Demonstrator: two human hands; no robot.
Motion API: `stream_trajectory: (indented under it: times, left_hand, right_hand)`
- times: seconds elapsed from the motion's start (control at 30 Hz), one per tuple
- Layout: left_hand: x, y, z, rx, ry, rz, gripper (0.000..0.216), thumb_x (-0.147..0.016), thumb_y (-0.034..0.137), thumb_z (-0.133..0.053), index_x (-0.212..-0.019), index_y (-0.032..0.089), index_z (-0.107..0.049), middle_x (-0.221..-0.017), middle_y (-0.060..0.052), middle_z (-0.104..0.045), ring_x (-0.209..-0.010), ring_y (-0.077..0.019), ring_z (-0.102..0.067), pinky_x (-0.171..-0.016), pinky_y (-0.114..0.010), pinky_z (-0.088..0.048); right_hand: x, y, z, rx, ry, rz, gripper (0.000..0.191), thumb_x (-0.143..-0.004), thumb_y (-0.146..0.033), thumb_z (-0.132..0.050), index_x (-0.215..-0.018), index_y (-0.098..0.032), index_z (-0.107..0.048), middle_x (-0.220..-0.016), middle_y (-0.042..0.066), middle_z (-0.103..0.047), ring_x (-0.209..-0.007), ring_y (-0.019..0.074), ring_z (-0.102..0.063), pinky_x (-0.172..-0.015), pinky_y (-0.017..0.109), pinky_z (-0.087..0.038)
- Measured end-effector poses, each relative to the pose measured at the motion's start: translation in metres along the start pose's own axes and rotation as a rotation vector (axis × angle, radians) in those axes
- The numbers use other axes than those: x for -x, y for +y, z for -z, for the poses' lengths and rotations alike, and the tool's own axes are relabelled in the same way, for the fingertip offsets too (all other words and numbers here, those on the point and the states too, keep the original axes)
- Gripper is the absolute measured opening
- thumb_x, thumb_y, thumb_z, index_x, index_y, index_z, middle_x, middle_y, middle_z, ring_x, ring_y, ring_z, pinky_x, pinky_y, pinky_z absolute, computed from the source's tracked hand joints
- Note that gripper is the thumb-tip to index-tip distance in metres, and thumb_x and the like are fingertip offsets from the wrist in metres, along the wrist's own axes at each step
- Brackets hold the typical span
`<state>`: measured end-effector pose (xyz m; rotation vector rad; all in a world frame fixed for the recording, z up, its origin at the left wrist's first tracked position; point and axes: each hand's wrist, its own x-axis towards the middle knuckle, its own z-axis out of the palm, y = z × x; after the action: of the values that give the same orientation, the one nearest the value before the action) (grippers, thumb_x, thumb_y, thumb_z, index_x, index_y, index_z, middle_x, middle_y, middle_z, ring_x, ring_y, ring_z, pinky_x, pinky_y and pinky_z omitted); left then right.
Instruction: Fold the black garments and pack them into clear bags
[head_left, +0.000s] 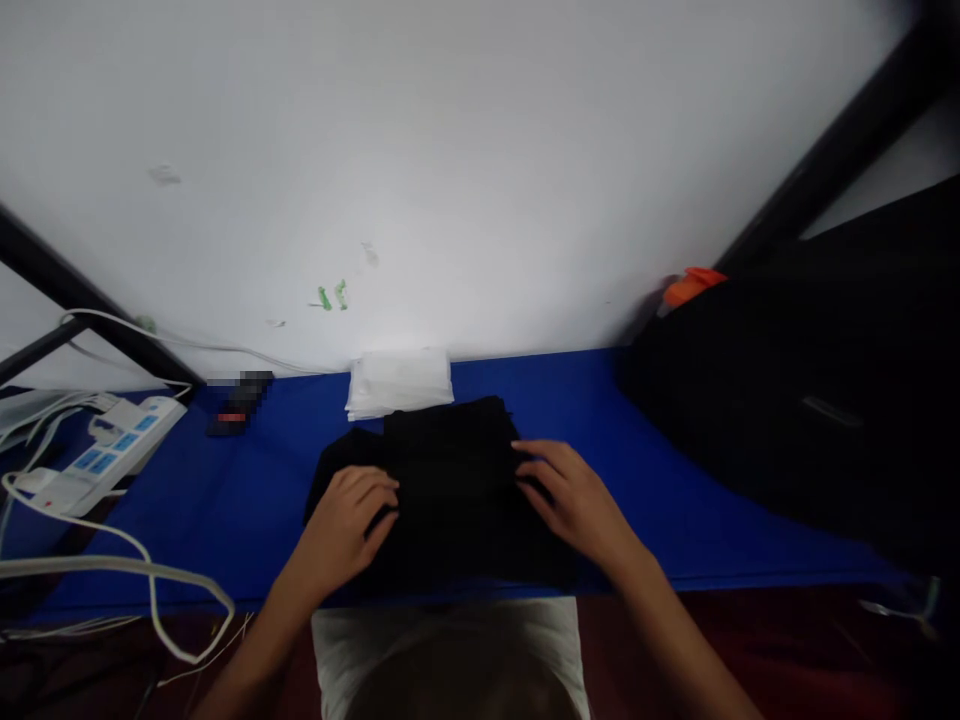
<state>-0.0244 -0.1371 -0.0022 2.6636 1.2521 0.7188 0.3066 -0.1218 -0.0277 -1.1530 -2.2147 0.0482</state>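
Note:
A black folded cloth (450, 490), perhaps a garment, lies on the blue table cover (247, 510) in front of me. Its dark surface hides the fold lines. My left hand (352, 525) rests on the cloth's left part, fingers slightly bent and the thumb apart. At the cloth's right edge, my right hand (566, 495) touches it with fingertips spread. Neither hand visibly grips the fabric. Just behind the cloth, against the wall, sits a white packet (400, 382) that looks like tissues.
On the left are a white power strip (112, 455), looping white cables (154, 570) and a dark, partly blurred-out object (240, 405). A large black bag-like item (795, 400) fills the right side, with something orange (694, 287) behind it. A white wall (487, 180) closes the back.

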Motion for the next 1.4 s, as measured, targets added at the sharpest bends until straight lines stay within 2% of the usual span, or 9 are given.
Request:
stream_trajectory:
  times: [0.27, 0.4, 0.63, 0.77, 0.9, 1.07, 1.2, 1.3, 1.4]
  left_hand:
    - [0.008, -0.05, -0.009, -0.103, 0.314, 0.348, 0.032, -0.089, 0.034, -0.058, -0.118, 0.022, -0.058, -0.123, -0.012, -0.062, -0.117, -0.0296, -0.054, -0.1, -0.051, -0.043]
    - [-0.006, -0.073, 0.002, -0.079, 0.261, 0.382, 0.02, -0.084, 0.032, -0.056, -0.098, 0.019, -0.063, -0.122, -0.013, -0.062, -0.117, -0.0314, -0.054, -0.102, -0.055, -0.042]
    - [0.033, -0.034, 0.025, 0.214, -0.074, 0.123, 0.018, -0.085, 0.02, -0.05, -0.073, 0.024, -0.063, -0.118, -0.006, -0.066, -0.119, -0.0257, -0.054, -0.098, -0.045, -0.046]
    - [0.054, -0.045, 0.008, 0.161, 0.04, 0.375, 0.012, -0.09, 0.032, -0.055, -0.092, 0.025, -0.064, -0.096, -0.006, -0.068, -0.099, -0.0244, -0.062, -0.089, -0.043, -0.051]
    - [0.064, -0.059, -0.005, -0.042, 0.1, 0.492, 0.045, -0.084, 0.043, -0.065, -0.125, 0.027, -0.057, -0.118, -0.009, -0.058, -0.111, -0.0291, -0.054, -0.094, -0.05, -0.049]
    - [0.067, -0.061, 0.003, -0.086, 0.049, 0.434, 0.028, -0.082, 0.046, -0.066, -0.099, 0.024, -0.067, -0.132, -0.01, -0.053, -0.122, -0.0331, -0.047, -0.097, -0.052, -0.048]
    - [0.057, -0.06, 0.028, 0.013, 0.051, 0.544, 0.023, -0.079, 0.046, -0.064, -0.08, 0.023, -0.064, -0.105, -0.007, -0.066, -0.097, -0.0276, -0.062, -0.077, -0.04, -0.055]
    - [0.037, -0.055, 0.042, 0.052, 0.245, 0.803, 0.035, -0.073, 0.047, -0.069, -0.096, 0.023, -0.061, -0.083, -0.001, -0.065, -0.073, -0.0216, -0.064, -0.062, -0.032, -0.054]
    - [0.011, -0.04, 0.033, 0.115, 0.612, 0.793, 0.065, -0.071, 0.045, -0.074, -0.125, 0.021, -0.048, -0.091, -0.002, -0.062, -0.081, -0.0209, -0.066, -0.072, -0.034, -0.055]
  right_hand:
    - [0.022, -0.015, -0.01, -0.062, 0.02, -0.098, 0.014, -0.094, -0.032, -0.055, -0.1, -0.022, -0.064, -0.12, 0.012, -0.064, -0.109, 0.0288, -0.06, -0.088, 0.048, -0.053]
    - [0.002, -0.016, -0.017, -0.063, 0.067, -0.119, 0.016, -0.095, -0.033, -0.053, -0.099, -0.022, -0.064, -0.116, 0.012, -0.066, -0.107, 0.0282, -0.061, -0.09, 0.048, -0.051]
    - [0.01, -0.01, -0.036, -0.061, 0.059, -0.18, 0.018, -0.095, -0.032, -0.051, -0.102, -0.022, -0.064, -0.116, 0.011, -0.066, -0.107, 0.0274, -0.062, -0.09, 0.048, -0.051]
    - [0.012, -0.009, -0.04, -0.097, 0.079, -0.209, 0.018, -0.095, -0.033, -0.051, -0.1, -0.022, -0.064, -0.116, 0.011, -0.066, -0.107, 0.0277, -0.061, -0.09, 0.048, -0.05]
    - [0.009, -0.011, -0.04, -0.116, 0.105, -0.232, 0.018, -0.095, -0.034, -0.052, -0.1, -0.022, -0.064, -0.114, 0.011, -0.066, -0.105, 0.0277, -0.061, -0.089, 0.048, -0.051]
    - [0.008, -0.015, -0.037, -0.14, 0.169, -0.275, 0.021, -0.095, -0.038, -0.051, -0.103, -0.023, -0.064, -0.113, 0.011, -0.066, -0.107, 0.0284, -0.06, -0.09, 0.048, -0.051]
    - [0.009, -0.014, -0.037, -0.149, 0.258, -0.325, 0.019, -0.095, -0.037, -0.052, -0.101, -0.024, -0.064, -0.108, 0.009, -0.068, -0.104, 0.0275, -0.061, -0.089, 0.048, -0.051]
    - [0.011, -0.012, -0.039, -0.17, 0.285, -0.333, 0.016, -0.096, -0.035, -0.051, -0.1, -0.024, -0.063, -0.106, 0.009, -0.068, -0.102, 0.0258, -0.061, -0.089, 0.046, -0.051]
    - [0.011, -0.011, -0.04, -0.186, 0.284, -0.331, 0.017, -0.096, -0.035, -0.052, -0.1, -0.023, -0.063, -0.105, 0.008, -0.068, -0.101, 0.025, -0.062, -0.088, 0.044, -0.052]
